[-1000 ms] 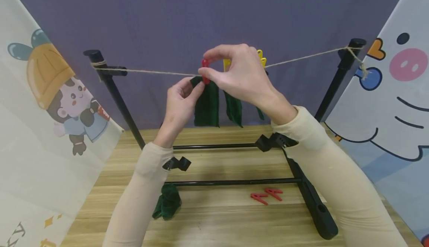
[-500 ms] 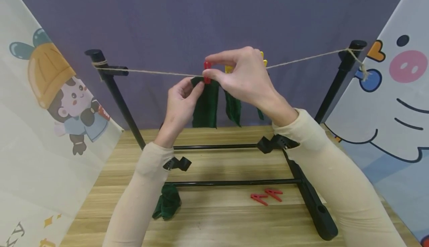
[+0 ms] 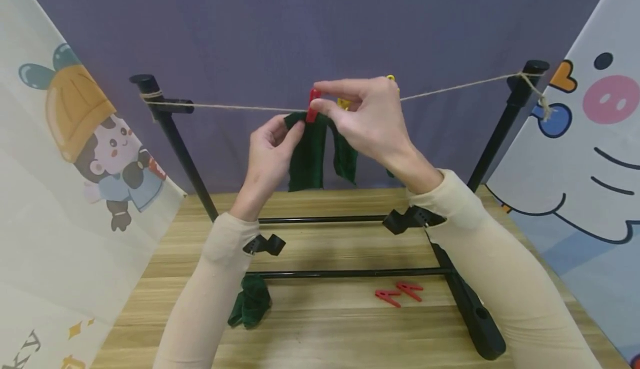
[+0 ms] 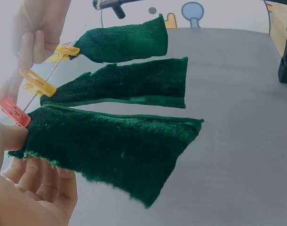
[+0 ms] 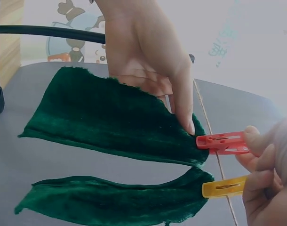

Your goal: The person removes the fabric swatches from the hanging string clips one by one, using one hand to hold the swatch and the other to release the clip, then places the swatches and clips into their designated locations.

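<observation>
A green velvety cloth [image 3: 306, 160] hangs at the twine line [image 3: 225, 106]. My left hand [image 3: 267, 155] pinches its upper left edge between thumb and fingers. My right hand [image 3: 375, 116] holds a red clothespin [image 3: 313, 106] by its handle end, thumb and index finger on it. In the right wrist view, the nose of the red clothespin [image 5: 219, 142] is over the cloth's edge at the line. Beside it, a yellow clothespin [image 5: 223, 187] clips a second green cloth [image 5: 115, 200]. Another green cloth [image 4: 124, 42] hangs further along the line, held by a yellow clothespin [image 4: 63, 52].
The line runs between two black posts [image 3: 175, 141] of a rack. Black crossbars [image 3: 350, 273] span low over the wooden table [image 3: 320, 335]. Two red clothespins [image 3: 387, 297] lie at front right, and a crumpled green cloth [image 3: 254, 302] sits beside my left forearm.
My right hand has shifted slightly right, and the red clothespin now leans right at its top instead of standing upright. The left hand keeps its pinch on the cloth.
</observation>
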`<state>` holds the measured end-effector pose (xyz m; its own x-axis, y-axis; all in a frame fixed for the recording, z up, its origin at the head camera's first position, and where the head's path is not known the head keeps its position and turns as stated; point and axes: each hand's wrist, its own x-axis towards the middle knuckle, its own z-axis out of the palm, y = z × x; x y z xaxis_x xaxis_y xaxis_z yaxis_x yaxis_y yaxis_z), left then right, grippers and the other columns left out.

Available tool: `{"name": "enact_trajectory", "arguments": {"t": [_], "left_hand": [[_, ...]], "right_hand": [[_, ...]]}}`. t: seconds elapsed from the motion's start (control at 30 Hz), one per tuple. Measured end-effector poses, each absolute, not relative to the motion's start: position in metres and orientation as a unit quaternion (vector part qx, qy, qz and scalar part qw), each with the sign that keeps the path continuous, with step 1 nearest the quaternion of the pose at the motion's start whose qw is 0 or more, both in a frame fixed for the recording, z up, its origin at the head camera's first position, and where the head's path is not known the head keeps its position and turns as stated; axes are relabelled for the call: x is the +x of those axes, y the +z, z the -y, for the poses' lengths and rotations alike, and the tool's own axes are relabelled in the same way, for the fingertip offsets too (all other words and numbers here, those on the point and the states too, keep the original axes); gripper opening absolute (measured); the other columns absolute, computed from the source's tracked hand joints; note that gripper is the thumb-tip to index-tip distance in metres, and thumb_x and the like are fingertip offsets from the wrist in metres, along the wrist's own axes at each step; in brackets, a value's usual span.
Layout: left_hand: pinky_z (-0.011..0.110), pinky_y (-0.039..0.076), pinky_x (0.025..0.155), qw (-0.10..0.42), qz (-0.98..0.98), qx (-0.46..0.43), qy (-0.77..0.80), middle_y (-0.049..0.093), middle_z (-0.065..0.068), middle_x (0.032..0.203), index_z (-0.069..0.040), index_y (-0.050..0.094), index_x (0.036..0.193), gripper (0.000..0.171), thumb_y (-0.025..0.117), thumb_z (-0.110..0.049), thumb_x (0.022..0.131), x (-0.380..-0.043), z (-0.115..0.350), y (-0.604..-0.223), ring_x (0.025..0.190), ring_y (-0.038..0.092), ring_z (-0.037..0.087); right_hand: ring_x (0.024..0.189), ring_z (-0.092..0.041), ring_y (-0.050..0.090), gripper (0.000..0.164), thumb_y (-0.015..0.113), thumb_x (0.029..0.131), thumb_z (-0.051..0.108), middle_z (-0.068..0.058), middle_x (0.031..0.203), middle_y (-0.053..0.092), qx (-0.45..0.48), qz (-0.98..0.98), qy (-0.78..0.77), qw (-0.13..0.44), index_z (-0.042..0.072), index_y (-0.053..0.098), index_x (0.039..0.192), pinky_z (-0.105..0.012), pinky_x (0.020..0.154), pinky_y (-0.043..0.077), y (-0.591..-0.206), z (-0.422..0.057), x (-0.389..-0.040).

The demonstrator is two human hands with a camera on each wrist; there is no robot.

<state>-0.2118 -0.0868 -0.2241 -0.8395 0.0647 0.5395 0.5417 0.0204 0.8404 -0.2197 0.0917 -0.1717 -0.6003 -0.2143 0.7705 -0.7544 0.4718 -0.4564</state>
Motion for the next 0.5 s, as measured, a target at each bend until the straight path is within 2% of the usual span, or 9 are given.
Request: {"name": "enact_trajectory", "arguments": {"t": [0.13, 0.33, 0.5], "left_hand": [[0.031, 0.051, 0.077, 0.179, 0.690, -0.216, -0.668, 0.068, 0.012, 0.095, 0.003, 0.064, 0.107, 0.020, 0.060, -0.013, 0.096, -0.211, 0.086, -0.224, 0.087, 0.064, 0.020], [0.031, 0.051, 0.077, 0.183, 0.690, -0.216, -0.666, 0.068, 0.012, 0.095, 0.003, 0.064, 0.105, 0.019, 0.059, -0.013, 0.096, -0.211, 0.086, -0.223, 0.086, 0.063, 0.020], [0.032, 0.050, 0.077, 0.185, 0.693, -0.218, -0.662, 0.068, 0.012, 0.096, 0.003, 0.063, 0.105, 0.020, 0.059, -0.014, 0.096, -0.210, 0.086, -0.223, 0.087, 0.062, 0.021]], "right_hand": [[0.035, -0.016, 0.035, 0.024, 0.075, 0.084, 0.032, 0.014, 0.094, 0.072, 0.309, 0.775, 0.434, 0.340, 0.019, 0.076, 0.105, -0.028, 0.037, 0.022, -0.174, -0.091, -0.222], [0.045, -0.011, 0.051, 0.023, 0.075, 0.085, 0.025, 0.008, 0.098, 0.072, 0.310, 0.753, 0.463, 0.350, 0.016, 0.075, 0.105, -0.027, 0.041, 0.026, -0.177, -0.091, -0.223], [0.040, -0.010, 0.040, 0.021, 0.073, 0.086, 0.011, -0.007, 0.099, 0.072, 0.296, 0.757, 0.460, 0.357, 0.003, 0.073, 0.105, -0.025, 0.042, 0.025, -0.166, -0.086, -0.199]]}}
